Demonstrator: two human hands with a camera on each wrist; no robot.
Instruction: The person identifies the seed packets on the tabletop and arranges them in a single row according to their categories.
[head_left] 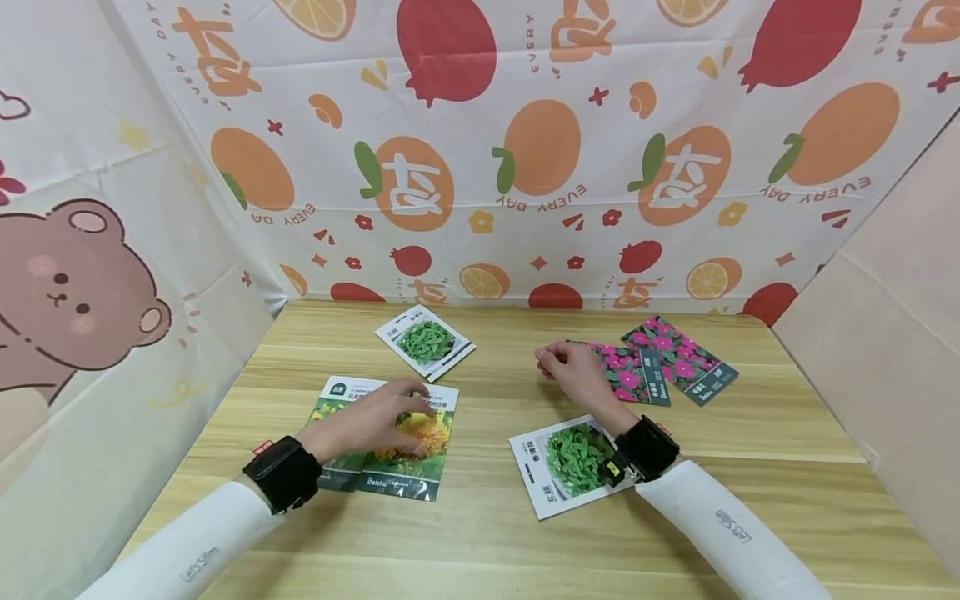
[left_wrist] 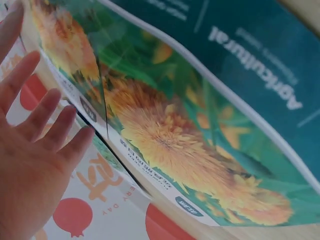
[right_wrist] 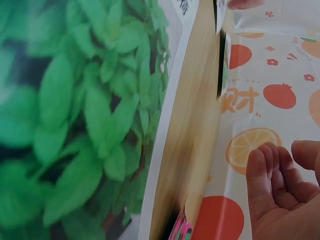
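In the head view, my left hand point(head_left: 367, 423) hovers over two overlapping seed packets at the left. One shows a large orange flower point(head_left: 429, 432); the other, with yellow blooms point(head_left: 327, 408), lies partly beneath it and my arm. Spread fingers and an empty palm show in the left wrist view, beside the orange flower packet point(left_wrist: 160, 130). My right hand point(head_left: 581, 382) is at the left end of a pink-flower seed packet point(head_left: 626, 373), covering part of it. Its fingers are loosely bent and hold nothing in the right wrist view. Under the right wrist lies a green-leaf seed packet point(head_left: 573, 458).
Another green-leaf packet point(head_left: 425, 340) lies at the back left of the wooden table point(head_left: 480, 533). A second pink-flower packet point(head_left: 682, 360) overlaps the first at the back right. A fruit-printed cloth point(head_left: 465, 183) hangs behind the table, and a bear-printed cloth point(head_left: 90, 283) on the left.
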